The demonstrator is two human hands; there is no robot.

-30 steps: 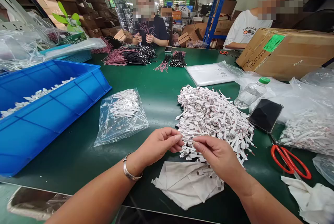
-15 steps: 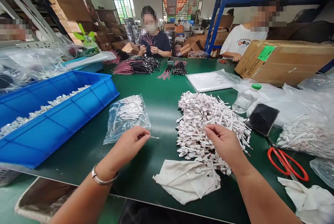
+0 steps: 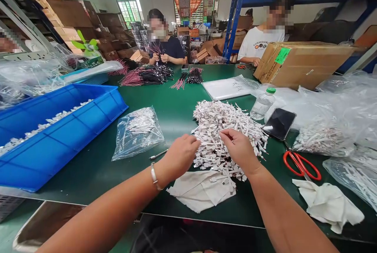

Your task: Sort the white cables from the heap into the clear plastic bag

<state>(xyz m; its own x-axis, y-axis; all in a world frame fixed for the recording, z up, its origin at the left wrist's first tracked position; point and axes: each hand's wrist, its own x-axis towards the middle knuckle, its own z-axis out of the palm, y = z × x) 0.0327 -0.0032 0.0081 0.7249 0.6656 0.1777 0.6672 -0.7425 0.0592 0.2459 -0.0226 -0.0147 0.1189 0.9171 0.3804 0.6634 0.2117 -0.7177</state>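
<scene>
A large heap of short white cables with plug ends (image 3: 215,117) lies on the green table. At its left edge is my left hand (image 3: 182,154), back turned up and fingers curled together; whatever is in them is hidden. Over the heap's middle, my right hand (image 3: 240,149) has thumb and index finger pinched, and I cannot make out what is between them. One single white cable (image 3: 159,154) rests on the table by my left wrist. Beyond it lies a clear plastic bag (image 3: 134,143) holding more white cables. A white cloth (image 3: 200,196) is spread in front of the heap.
On the left stands a blue bin (image 3: 73,127) with white parts. To the right are a bottle (image 3: 262,104), a phone (image 3: 279,123), red-handled scissors (image 3: 300,164), a crumpled cloth (image 3: 330,206) and a cardboard box (image 3: 309,62). Two people sit across the table.
My left hand has moved right to the heap, leaving a white cable on the table where it was. My right hand stays over the heap. The view has shifted to the right.
</scene>
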